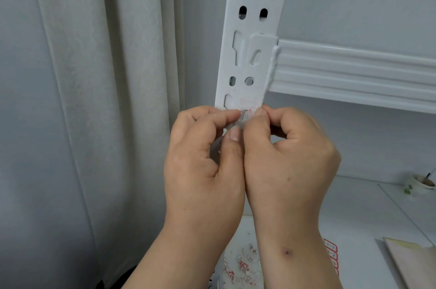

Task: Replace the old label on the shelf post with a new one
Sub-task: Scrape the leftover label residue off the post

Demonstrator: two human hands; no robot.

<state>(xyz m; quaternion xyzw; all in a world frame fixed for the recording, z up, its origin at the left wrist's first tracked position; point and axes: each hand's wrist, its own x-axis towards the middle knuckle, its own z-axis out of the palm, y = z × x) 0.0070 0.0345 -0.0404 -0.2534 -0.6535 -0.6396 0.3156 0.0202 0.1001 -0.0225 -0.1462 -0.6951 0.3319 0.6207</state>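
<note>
A white slotted shelf post (250,57) rises through the middle of the view. Low on it, a torn remnant of the old label (246,113) with faint red traces clings to the metal. My left hand (203,161) has its fingers curled, with the thumb tip and forefinger at the remnant. Pressed against it, my right hand (290,159) is curled too, its fingertips picking at the same spot. Both hands hide the post below the label. A sheet of new red-bordered labels (331,254) lies on the shelf board, partly behind my right wrist.
Scraps of peeled paper (243,265) litter the white shelf board (354,213) below. A white cross beam (354,71) runs right from the post. A small white cup (420,185) stands far right, a beige board (412,262) lies lower right, and a curtain (106,100) hangs left.
</note>
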